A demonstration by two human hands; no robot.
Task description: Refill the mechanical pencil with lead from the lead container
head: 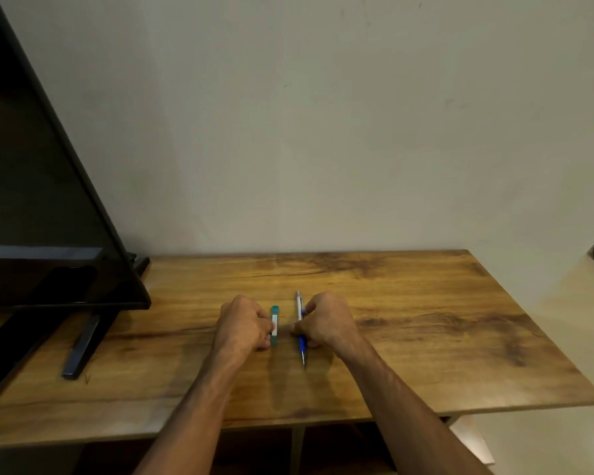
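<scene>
Monitor (42,200) stands far left on the desk (426,320). My left hand (242,323) pinches the lead case (274,324), which lies flat. Just beside it, my right hand (328,320) closes on the pencil (301,325), tip toward me. Both are gripped, probably for lifting.

Plain beige wall (323,132), wood-grain table (426,320), dark screen (31,200) at left (on a stand), pale floor (563,440)

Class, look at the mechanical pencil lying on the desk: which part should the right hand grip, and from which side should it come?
Grip the mechanical pencil around its mid-barrel, just above the blue grip. It lies flat, tip toward the person, so the right hand best comes from the right, pinching across the thin barrel, away from the lead container.
</scene>
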